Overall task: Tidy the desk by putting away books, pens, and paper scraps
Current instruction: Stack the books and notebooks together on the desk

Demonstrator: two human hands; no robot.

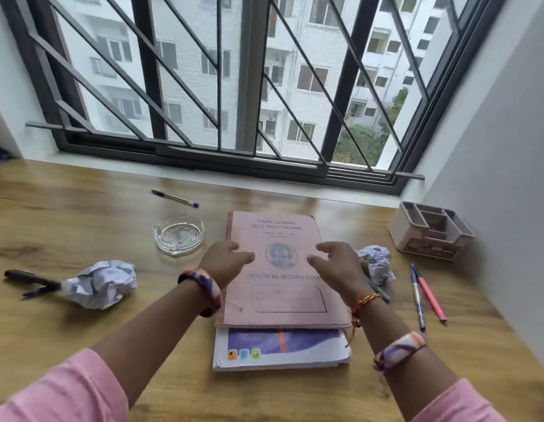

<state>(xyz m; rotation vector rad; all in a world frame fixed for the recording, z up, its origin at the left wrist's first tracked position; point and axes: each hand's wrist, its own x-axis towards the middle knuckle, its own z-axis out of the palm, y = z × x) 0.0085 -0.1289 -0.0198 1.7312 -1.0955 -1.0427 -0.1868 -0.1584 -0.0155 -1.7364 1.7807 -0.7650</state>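
A pink record book (279,229) lies on top of a white and purple book (279,350) in the middle of the wooden desk (82,214). My left hand (225,260) hovers over the pink book's left edge and my right hand (334,263) over its right side, both with fingers apart and holding nothing. Crumpled paper balls lie at the left (100,284) and right (375,261). A clear pen with purple ends (174,198) lies near the window. A black pen (30,278) sits far left. Blue (418,296), pink (432,296) and green (378,290) pens lie at the right.
A glass ashtray (178,234) stands left of the books. A pink desk organiser (430,234) with several compartments sits at the back right against the wall. A barred window (234,86) runs along the desk's far edge.
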